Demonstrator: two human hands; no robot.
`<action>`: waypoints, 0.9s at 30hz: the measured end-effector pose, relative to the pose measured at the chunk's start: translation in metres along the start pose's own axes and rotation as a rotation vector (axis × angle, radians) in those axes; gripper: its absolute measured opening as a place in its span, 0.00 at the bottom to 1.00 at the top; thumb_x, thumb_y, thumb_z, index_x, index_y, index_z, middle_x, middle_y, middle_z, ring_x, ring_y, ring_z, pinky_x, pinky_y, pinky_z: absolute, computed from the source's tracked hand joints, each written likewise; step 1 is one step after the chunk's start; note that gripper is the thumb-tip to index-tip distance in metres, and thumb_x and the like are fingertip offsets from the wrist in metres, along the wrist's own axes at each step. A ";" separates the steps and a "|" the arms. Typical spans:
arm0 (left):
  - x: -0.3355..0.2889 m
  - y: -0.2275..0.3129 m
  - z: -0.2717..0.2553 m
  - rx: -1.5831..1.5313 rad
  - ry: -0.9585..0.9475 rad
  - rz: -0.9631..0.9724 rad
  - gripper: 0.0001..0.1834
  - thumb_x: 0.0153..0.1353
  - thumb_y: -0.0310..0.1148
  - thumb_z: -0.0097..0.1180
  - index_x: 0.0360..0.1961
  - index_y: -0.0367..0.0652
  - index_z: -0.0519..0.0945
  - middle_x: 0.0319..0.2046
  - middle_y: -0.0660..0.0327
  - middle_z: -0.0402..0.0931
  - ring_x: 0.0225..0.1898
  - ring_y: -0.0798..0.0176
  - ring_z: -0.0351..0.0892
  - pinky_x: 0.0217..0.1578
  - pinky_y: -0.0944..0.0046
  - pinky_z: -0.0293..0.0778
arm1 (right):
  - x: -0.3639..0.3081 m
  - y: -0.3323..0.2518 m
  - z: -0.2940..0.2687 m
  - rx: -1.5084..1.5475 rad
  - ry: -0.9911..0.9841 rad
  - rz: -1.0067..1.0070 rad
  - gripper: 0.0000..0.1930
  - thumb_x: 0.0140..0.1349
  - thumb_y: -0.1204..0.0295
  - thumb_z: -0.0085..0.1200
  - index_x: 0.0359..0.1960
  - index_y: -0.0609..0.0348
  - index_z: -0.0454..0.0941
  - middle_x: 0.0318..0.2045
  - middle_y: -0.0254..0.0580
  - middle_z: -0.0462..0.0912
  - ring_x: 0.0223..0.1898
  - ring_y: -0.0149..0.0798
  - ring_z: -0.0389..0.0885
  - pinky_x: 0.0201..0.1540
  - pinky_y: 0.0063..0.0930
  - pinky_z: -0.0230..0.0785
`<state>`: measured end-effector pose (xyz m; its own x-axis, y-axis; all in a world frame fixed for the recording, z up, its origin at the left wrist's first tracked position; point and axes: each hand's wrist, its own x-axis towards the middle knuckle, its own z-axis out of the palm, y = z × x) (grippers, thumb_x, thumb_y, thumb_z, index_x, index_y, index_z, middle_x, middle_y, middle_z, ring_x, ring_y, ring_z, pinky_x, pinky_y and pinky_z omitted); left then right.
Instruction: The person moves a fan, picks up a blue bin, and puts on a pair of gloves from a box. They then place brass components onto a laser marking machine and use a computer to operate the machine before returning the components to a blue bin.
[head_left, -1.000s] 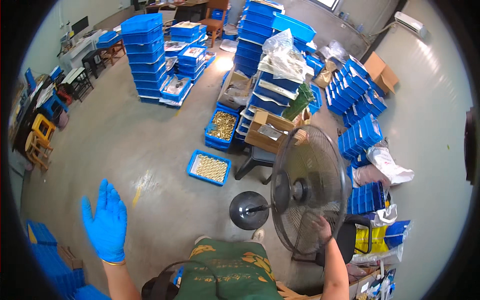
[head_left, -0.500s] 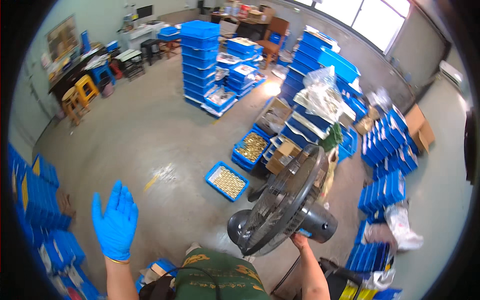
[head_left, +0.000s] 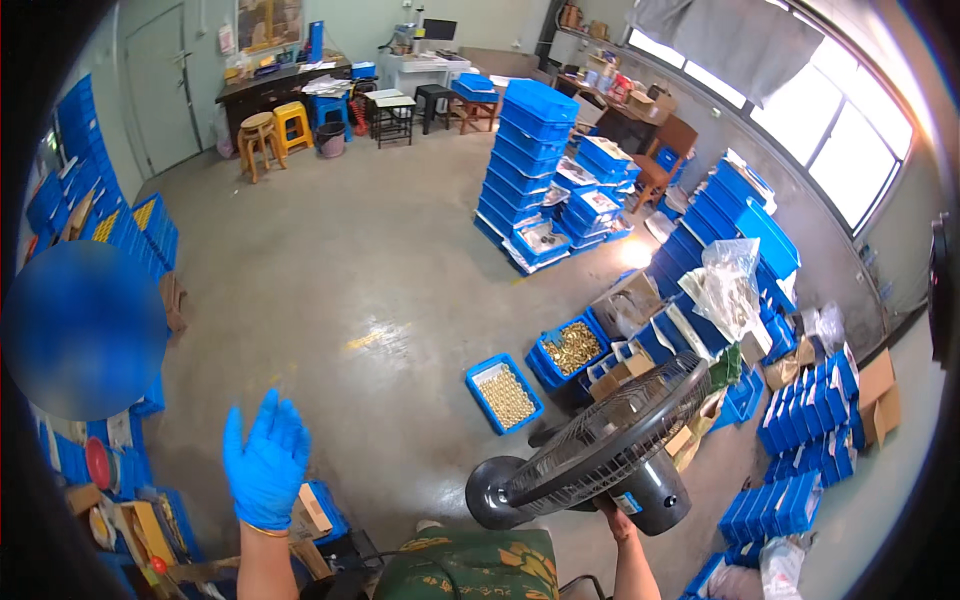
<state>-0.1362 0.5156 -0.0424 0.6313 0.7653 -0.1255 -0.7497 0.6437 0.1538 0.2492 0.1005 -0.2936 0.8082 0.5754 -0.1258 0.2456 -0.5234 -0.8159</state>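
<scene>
On the concrete floor (head_left: pixel 350 250) just ahead of you and to your right is the pedestal fan (head_left: pixel 655 495), its round base (head_left: pixel 493 490) toward the left and its wire cage slanting up to the right; whether the base sits fully flat cannot be told. Of your hands, the gloved left hand (head_left: pixel 267 465) is raised with fingers extended, empty and well apart from the fan. The bare right hand (head_left: pixel 620 522) meets the underside of the motor housing; its fingers are mostly hidden, so how tightly they close cannot be told. For good handling, support the fan behind its head, clear of the cage, and bring your left hand to the pole if the top-heavy head sways. Watch the base near the containers. Note the shallow blue tray (head_left: pixel 522 423), holding small gold-coloured pieces in rows, and beyond it the deeper blue crate (head_left: pixel 540 371), filled with similar pieces lying loose. Farther back rises a tall stack of blue crates (head_left: pixel 522 165), the contents of most hidden from you.
</scene>
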 end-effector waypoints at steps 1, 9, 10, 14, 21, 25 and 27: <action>-0.005 -0.001 -0.006 0.000 0.006 -0.007 0.29 0.64 0.51 0.33 0.59 0.42 0.62 0.53 0.47 0.68 0.56 0.51 0.66 0.58 0.50 0.57 | 0.001 0.000 0.002 0.095 -0.046 0.082 0.24 0.50 0.59 0.61 0.48 0.55 0.74 0.45 0.37 0.77 0.47 0.39 0.72 0.51 0.33 0.62; -0.026 0.011 -0.008 0.068 0.073 0.054 0.28 0.64 0.51 0.33 0.57 0.41 0.65 0.51 0.48 0.70 0.54 0.52 0.69 0.56 0.50 0.60 | 0.020 -0.056 0.066 0.110 -0.042 -0.029 0.23 0.49 0.64 0.61 0.47 0.59 0.73 0.46 0.41 0.76 0.49 0.41 0.71 0.54 0.33 0.60; -0.028 0.010 -0.004 0.078 0.094 0.072 0.28 0.64 0.51 0.33 0.56 0.41 0.66 0.50 0.48 0.70 0.53 0.52 0.70 0.56 0.50 0.61 | 0.025 -0.060 0.077 0.080 0.000 -0.081 0.22 0.49 0.69 0.62 0.46 0.61 0.73 0.44 0.40 0.77 0.46 0.39 0.73 0.51 0.31 0.63; -0.038 0.009 -0.002 0.135 0.154 0.131 0.28 0.64 0.50 0.35 0.56 0.41 0.65 0.49 0.49 0.72 0.52 0.53 0.71 0.54 0.51 0.64 | 0.049 -0.092 0.131 0.432 0.061 0.018 0.24 0.44 0.75 0.65 0.45 0.63 0.70 0.41 0.40 0.78 0.44 0.36 0.75 0.51 0.29 0.65; -0.067 0.012 0.004 0.163 0.220 0.303 0.27 0.63 0.50 0.38 0.55 0.42 0.67 0.47 0.51 0.73 0.49 0.53 0.73 0.50 0.52 0.68 | 0.060 -0.135 0.167 -0.245 0.179 -0.315 0.23 0.48 0.59 0.63 0.43 0.57 0.75 0.42 0.43 0.77 0.46 0.40 0.74 0.50 0.36 0.64; -0.074 0.015 -0.003 0.136 0.225 0.269 0.27 0.63 0.50 0.37 0.56 0.43 0.66 0.48 0.51 0.72 0.50 0.54 0.72 0.51 0.52 0.66 | 0.077 -0.147 0.129 -0.300 -0.295 -0.548 0.21 0.48 0.56 0.61 0.40 0.54 0.75 0.37 0.44 0.78 0.41 0.47 0.74 0.45 0.41 0.65; -0.076 0.017 -0.006 0.126 0.200 0.246 0.28 0.64 0.51 0.35 0.58 0.44 0.64 0.50 0.50 0.71 0.52 0.55 0.70 0.53 0.51 0.64 | 0.075 -0.154 0.128 -0.402 -0.351 -0.703 0.21 0.46 0.59 0.63 0.39 0.55 0.74 0.32 0.43 0.78 0.36 0.48 0.75 0.42 0.41 0.66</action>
<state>-0.1981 0.4682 -0.0360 0.3738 0.8910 -0.2577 -0.8365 0.4438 0.3214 0.2034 0.3048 -0.2501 0.2045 0.9726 0.1107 0.8474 -0.1193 -0.5173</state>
